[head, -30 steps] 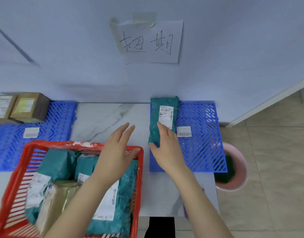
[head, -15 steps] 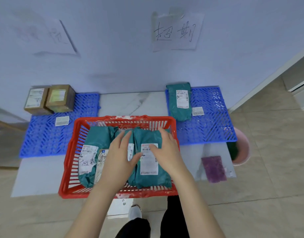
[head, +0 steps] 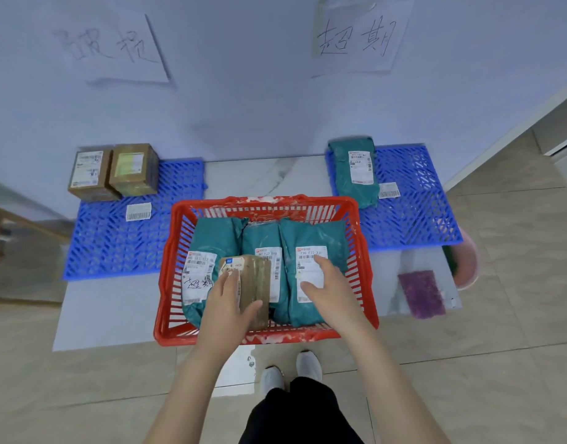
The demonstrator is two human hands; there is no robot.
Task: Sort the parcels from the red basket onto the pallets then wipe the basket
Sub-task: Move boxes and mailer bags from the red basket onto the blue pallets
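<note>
Right now, gripping brown parcel (head: 254, 283) w/ L hand (head: 226, 302): thumb clamped on its right edge, fingers close together over top and left side. Resting R hand (head: 327, 283) flat on label of right teal bag (head: 314, 232), fingers straight, slightly apart, clamped on nothing. Holding brown parcel up on edge approx. mid basket (head: 266, 334), in front of mid teal bag (head: 261, 238) and just beside left teal bag (head: 208, 238); can't tell if lifted clear of bags below. Three teal bags side by side lengthwise inside, labels up, handwriting on left one's label. Basket itself: red, on white table (head: 109, 312) at front centre, between L pallet (head: 115, 248) and R pallet (head: 410, 213), both blue. On L pallet, far left corner: two brown boxes (head: 88, 174) touching, plus loose barcode label (head: 138, 211) near them. On R pallet, far left edge: one teal bag (head: 355, 174) lying flat, label up, w/ barcode label (head: 388, 190) just beside it. Near table's right end: purple cloth (head: 421, 293); past that edge, on floor, pink bucket (head: 469, 267), partly hidden. Above each pallet, on wall: handwritten paper sign (head: 359, 36), left one blurred. Below table edge: white shoes (head: 307, 360), dark trousers.
</note>
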